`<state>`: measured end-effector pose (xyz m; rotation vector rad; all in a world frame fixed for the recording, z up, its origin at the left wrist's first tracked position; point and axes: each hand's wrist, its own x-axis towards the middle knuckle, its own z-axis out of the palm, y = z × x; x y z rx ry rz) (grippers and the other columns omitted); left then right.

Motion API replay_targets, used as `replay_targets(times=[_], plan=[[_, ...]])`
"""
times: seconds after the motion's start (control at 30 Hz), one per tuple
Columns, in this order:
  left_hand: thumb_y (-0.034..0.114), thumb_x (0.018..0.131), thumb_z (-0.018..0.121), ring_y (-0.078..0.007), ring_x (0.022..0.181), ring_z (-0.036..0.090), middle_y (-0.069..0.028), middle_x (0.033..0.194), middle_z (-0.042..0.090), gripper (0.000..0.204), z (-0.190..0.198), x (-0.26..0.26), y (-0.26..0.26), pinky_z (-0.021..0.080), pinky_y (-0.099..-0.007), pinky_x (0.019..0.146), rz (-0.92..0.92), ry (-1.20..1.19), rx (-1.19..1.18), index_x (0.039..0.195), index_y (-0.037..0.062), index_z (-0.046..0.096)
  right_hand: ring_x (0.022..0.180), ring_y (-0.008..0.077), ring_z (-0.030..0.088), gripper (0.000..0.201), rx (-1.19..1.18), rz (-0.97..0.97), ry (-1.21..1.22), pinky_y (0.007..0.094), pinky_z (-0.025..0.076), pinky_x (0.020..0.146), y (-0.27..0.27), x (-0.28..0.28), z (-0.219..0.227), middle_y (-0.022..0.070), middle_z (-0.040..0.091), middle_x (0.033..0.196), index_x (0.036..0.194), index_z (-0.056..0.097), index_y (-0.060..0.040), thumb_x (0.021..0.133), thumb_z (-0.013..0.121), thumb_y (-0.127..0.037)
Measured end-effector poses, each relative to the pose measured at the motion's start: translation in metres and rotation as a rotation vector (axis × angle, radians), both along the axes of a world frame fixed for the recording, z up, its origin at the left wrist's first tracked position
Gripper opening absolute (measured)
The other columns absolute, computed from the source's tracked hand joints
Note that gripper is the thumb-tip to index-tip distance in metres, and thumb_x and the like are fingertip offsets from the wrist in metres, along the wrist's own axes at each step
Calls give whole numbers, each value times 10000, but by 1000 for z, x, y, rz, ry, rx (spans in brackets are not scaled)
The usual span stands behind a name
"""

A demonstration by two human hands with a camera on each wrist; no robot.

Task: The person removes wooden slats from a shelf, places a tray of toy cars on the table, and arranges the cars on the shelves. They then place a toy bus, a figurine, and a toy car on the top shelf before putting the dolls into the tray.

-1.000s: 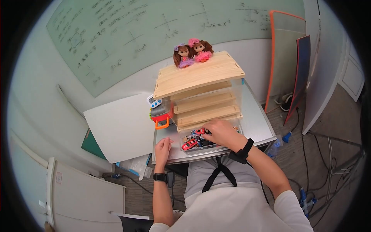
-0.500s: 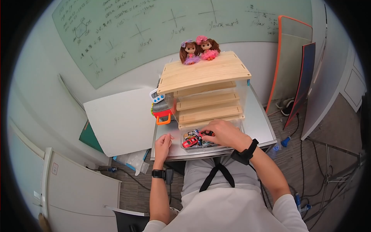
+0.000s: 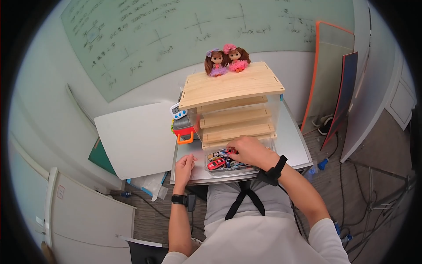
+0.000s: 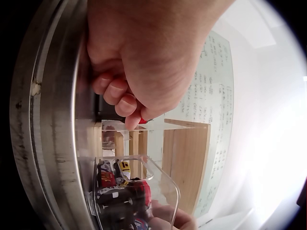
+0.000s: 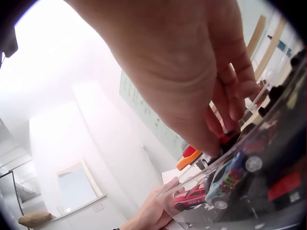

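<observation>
A clear bin [image 3: 210, 170] of toy cars stands at the table's front edge. My right hand [image 3: 252, 152] reaches into it from the right, thumb and fingers pinching a red toy car [image 3: 231, 151]. In the right wrist view that red and dark car [image 5: 229, 140] shows between the fingertips. Another red car [image 3: 216, 164] lies at the bin's left. My left hand [image 3: 183, 169] rests on the table left of the bin, fingers loosely curled and holding nothing; in the left wrist view the left hand [image 4: 139, 62] is beyond the bin wall [image 4: 175, 191].
Behind the bin stands a shelf unit with a wooden top [image 3: 233, 86], two dolls [image 3: 226, 61] on it. To its left are a red and grey toy case with an orange handle [image 3: 185, 138] and a white device with blue buttons [image 3: 178, 111]. A white board [image 3: 136, 141] leans left of the table.
The head view has shifted slightly. My right hand has stayed over the bin with small movements among the cars, and my left hand has kept to its place on the table.
</observation>
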<state>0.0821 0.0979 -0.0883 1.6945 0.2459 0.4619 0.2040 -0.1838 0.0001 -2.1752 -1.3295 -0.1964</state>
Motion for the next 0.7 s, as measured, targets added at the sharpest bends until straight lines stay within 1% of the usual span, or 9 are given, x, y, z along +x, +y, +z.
replay_targets(times=[0.07,0.2,0.37,0.4,0.47,0.53,0.57,0.63,0.7], plan=[[267,1096,568,-16,565,317,92,626,408,330,0,-1,0,226,-241,509,-12,-5,4,892,31,677,947,347,715,279,-92,0,11,458,568,846,-7,-1,8,150,761,996,1073,771,-39,877,743,-236],[272,1097,566,-17,564,314,96,627,404,336,-1,-1,1,225,-243,509,-10,-6,-4,895,28,677,961,340,712,277,-55,31,-36,446,567,853,-23,-1,33,142,758,1006,1083,771,-40,895,733,-240],[274,1091,573,-13,573,299,104,638,374,347,3,-2,-3,215,-247,511,-7,-4,-1,883,17,675,825,305,716,254,50,12,-14,404,564,753,-47,2,89,127,760,905,1060,776,-43,928,718,-253],[274,1091,573,-13,573,299,104,638,374,347,0,-3,-1,215,-247,511,-4,-12,-12,883,17,675,744,254,698,215,62,-13,-4,363,547,687,-51,0,104,111,756,858,1033,778,-45,936,721,-229],[276,1090,576,-14,565,298,105,633,372,344,-3,0,1,213,-248,507,-11,-11,1,886,18,679,755,255,710,205,109,-9,-30,360,558,699,-58,2,130,115,761,872,1020,776,-33,931,720,-209],[274,1089,578,-15,562,299,106,631,373,341,-5,3,2,213,-248,505,-16,-35,-12,887,20,681,744,212,704,187,190,-16,-103,325,560,709,-62,13,151,111,769,890,1021,773,-19,921,737,-173],[273,1088,580,-15,559,300,106,629,375,338,-5,1,3,212,-249,503,-22,-35,-7,887,21,682,744,212,704,187,170,-12,-120,325,560,709,-61,22,162,111,769,890,1021,773,-19,921,737,-173],[265,1087,582,-18,567,310,102,632,387,334,-1,-1,1,226,-245,512,-14,-20,-56,882,20,681,731,195,687,212,360,-105,-102,317,554,719,-53,48,186,110,770,886,1041,773,-11,931,729,-187],[264,1085,584,-20,580,324,99,637,399,335,-2,-1,0,245,-241,523,-13,-12,-38,877,20,681,724,189,680,234,397,-116,-97,313,552,722,-41,79,196,111,771,873,1044,771,0,928,731,-198]])
